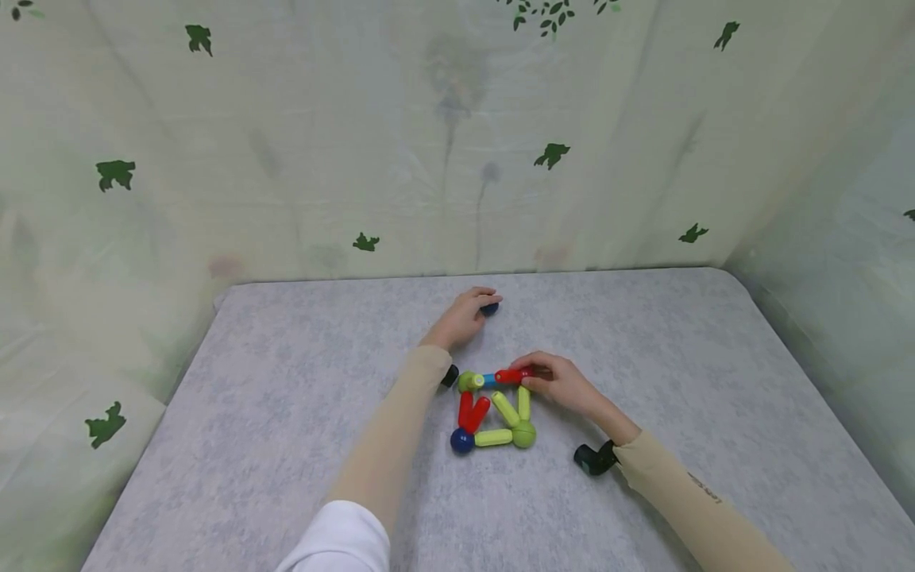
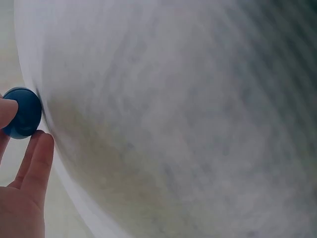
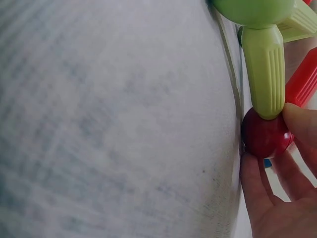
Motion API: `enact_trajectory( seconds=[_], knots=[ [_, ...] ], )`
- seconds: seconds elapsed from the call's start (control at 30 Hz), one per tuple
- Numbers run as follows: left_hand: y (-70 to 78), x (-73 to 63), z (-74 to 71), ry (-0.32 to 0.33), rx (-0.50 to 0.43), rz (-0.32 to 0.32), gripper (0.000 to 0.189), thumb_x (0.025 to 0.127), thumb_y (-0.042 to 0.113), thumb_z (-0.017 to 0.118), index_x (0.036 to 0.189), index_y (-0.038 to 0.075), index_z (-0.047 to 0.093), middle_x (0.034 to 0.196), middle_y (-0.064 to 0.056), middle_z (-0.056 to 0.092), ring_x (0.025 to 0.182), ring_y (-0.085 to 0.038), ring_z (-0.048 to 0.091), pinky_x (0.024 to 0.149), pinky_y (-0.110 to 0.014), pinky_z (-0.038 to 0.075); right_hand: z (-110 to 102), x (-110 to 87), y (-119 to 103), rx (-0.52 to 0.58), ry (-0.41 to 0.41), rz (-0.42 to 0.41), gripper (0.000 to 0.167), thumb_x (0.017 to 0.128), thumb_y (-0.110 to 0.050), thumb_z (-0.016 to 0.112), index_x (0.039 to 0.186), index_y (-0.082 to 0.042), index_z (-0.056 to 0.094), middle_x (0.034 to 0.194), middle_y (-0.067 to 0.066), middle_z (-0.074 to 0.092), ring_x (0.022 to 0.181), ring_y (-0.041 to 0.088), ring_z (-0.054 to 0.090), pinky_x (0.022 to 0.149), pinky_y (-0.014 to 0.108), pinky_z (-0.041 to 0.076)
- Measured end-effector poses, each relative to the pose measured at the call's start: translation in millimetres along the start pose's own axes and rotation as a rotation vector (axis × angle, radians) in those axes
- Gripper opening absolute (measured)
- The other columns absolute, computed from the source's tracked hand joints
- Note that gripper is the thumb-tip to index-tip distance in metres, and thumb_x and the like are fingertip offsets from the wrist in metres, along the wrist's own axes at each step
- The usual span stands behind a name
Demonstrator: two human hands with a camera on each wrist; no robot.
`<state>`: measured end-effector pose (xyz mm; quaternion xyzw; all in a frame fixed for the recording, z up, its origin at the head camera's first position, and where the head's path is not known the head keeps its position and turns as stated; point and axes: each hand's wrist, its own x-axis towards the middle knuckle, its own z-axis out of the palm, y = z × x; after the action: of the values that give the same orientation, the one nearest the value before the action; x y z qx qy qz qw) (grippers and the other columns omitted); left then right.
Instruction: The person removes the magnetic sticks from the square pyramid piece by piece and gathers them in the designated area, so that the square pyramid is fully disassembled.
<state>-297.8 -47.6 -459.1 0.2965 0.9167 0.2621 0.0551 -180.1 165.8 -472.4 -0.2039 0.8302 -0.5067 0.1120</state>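
Note:
Near the table's back edge, my left hand (image 1: 460, 322) pinches a dark blue ball (image 2: 28, 115) between thumb and fingers. My right hand (image 1: 566, 388) grips a dark red ball (image 3: 263, 135), the back right corner of a four-sided frame of magnetic-looking rods and balls. A yellow-green rod (image 3: 265, 69) joins that ball to a green ball (image 1: 524, 434) at front right. The front left corner is a navy ball (image 1: 462, 441), the back left another green ball (image 1: 468, 382). Extra rods, including a red rod (image 1: 480, 413), rise from the balls with free ends.
The frame lies on a grey mottled table (image 1: 286, 381). Black wrist-camera housings sit at both wrists, the right camera (image 1: 593, 459) close to the tabletop. A pale curtain (image 1: 300, 159) with green bird shapes hangs behind and along the sides.

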Motion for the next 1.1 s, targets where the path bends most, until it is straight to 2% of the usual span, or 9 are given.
enact_trajectory(
  seconds=[0.1,0.33,0.5,0.6,0.7,0.9,1.1],
  knots=[
    [1.5,0.7,1.2,-0.011,0.035,0.023,0.05,0.092,-0.008,0.042,0.139,0.006,0.049,0.148,-0.014,0.035,0.134,-0.033,0.033,0.111,-0.041,0.023,0.6,-0.3,-0.3,0.013,-0.006,0.012,0.023,0.093,-0.001,0.059,0.114,-0.006,0.065,0.116,0.007,0.061,0.107,0.023,0.056,0.096,0.042,0.044],
    [4.5,-1.4,0.9,-0.023,0.046,-0.042,0.049,0.095,-0.004,0.044,0.141,0.013,0.048,0.15,-0.013,0.031,0.135,-0.03,0.031,0.111,-0.039,0.025,1.6,-2.0,-0.8,0.011,-0.007,0.006,0.022,0.093,-0.002,0.058,0.114,-0.006,0.065,0.114,0.007,0.061,0.105,0.023,0.056,0.095,0.044,0.044],
    [4.4,-7.1,-1.8,0.012,-0.057,-0.098,0.051,0.094,-0.001,0.047,0.143,0.014,0.045,0.147,-0.012,0.033,0.133,-0.027,0.035,0.108,-0.039,0.029,1.4,-2.0,-2.1,0.007,-0.003,0.02,0.022,0.094,-0.002,0.058,0.114,-0.007,0.065,0.115,0.006,0.061,0.106,0.023,0.055,0.095,0.044,0.044],
    [0.7,-13.2,-2.8,0.056,-0.129,-0.103,0.05,0.094,-0.001,0.049,0.142,0.013,0.046,0.143,-0.011,0.037,0.128,-0.026,0.04,0.105,-0.039,0.034,1.5,-2.4,-1.9,0.009,-0.004,0.026,0.022,0.094,-0.003,0.058,0.115,-0.007,0.064,0.115,0.006,0.061,0.106,0.023,0.055,0.096,0.044,0.044],
    [-3.9,-21.8,-4.0,0.095,-0.173,-0.08,0.048,0.094,0.0,0.051,0.141,0.013,0.047,0.139,-0.01,0.039,0.122,-0.026,0.045,0.102,-0.038,0.038,1.7,-3.2,-0.9,0.015,-0.005,0.028,0.023,0.094,-0.003,0.058,0.115,-0.006,0.064,0.115,0.007,0.061,0.106,0.024,0.055,0.096,0.045,0.043],
    [-5.9,-45.2,-9.9,0.157,-0.275,0.013,0.043,0.092,-0.002,0.053,0.133,0.007,0.053,0.129,-0.014,0.047,0.116,-0.03,0.05,0.098,-0.038,0.042,2.4,-2.7,-1.1,0.03,-0.007,0.044,0.023,0.094,-0.003,0.058,0.116,-0.007,0.064,0.116,0.007,0.061,0.108,0.025,0.054,0.097,0.046,0.042],
    [5.4,-73.3,-13.6,0.145,-0.392,0.121,0.034,0.092,-0.003,0.056,0.126,0.0,0.057,0.121,-0.021,0.056,0.108,-0.033,0.056,0.091,-0.04,0.047,2.2,-2.8,-1.3,0.051,-0.009,0.037,0.025,0.095,-0.002,0.056,0.119,-0.002,0.062,0.118,0.011,0.06,0.109,0.027,0.054,0.098,0.046,0.042]
  ],
)
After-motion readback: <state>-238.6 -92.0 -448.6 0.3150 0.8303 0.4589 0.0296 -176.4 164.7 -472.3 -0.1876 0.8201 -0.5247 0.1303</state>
